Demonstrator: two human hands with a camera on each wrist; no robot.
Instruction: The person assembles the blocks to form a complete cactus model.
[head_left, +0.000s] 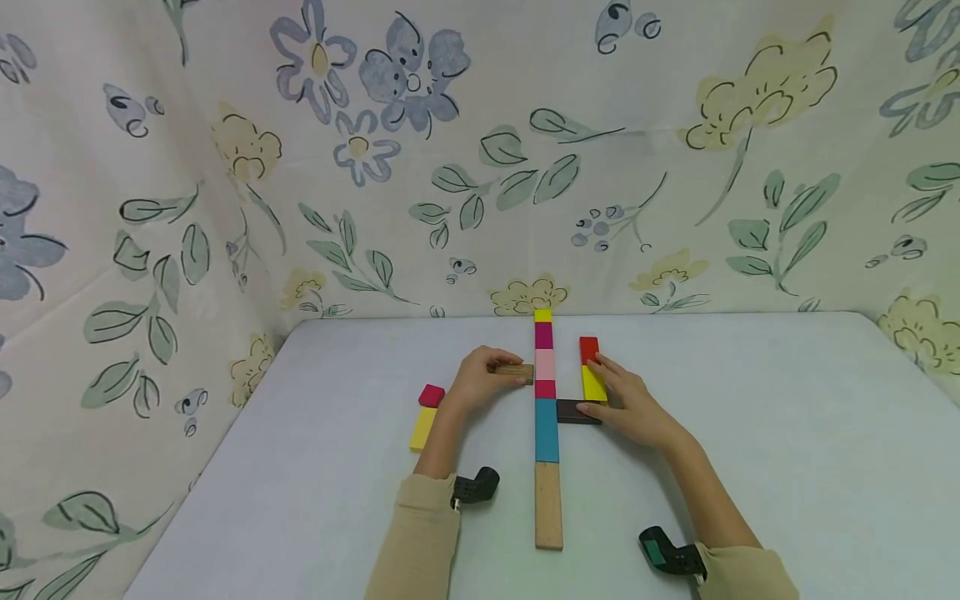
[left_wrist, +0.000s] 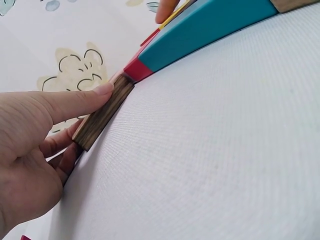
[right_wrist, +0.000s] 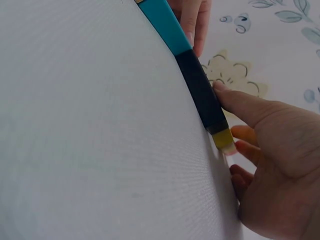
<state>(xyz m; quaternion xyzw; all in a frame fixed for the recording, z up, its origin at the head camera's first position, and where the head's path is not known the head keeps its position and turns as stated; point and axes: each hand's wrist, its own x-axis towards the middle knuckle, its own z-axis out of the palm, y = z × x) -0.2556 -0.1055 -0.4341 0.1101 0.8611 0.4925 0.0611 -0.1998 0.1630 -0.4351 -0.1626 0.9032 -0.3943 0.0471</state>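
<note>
A straight column of coloured blocks runs away from me: a tan plank (head_left: 548,506), a blue block (head_left: 547,431), then magenta, pink (head_left: 544,364), magenta and yellow pieces. My left hand (head_left: 476,379) pinches a brown wood-grain block (left_wrist: 104,114) between thumb and fingers, its end against or very near the column's left side. A black block (head_left: 570,412) juts from the column's right side. My right hand (head_left: 633,404) rests its thumb on the black block and its fingers at a yellow block (head_left: 593,384), which has a red block (head_left: 589,350) beyond it. The fingers partly cover the yellow block.
Left of my left forearm lie a yellow block (head_left: 423,428) and a magenta block (head_left: 431,395), end to end. The white table (head_left: 300,500) ends at a flower-printed cloth (head_left: 465,217) behind and at the left.
</note>
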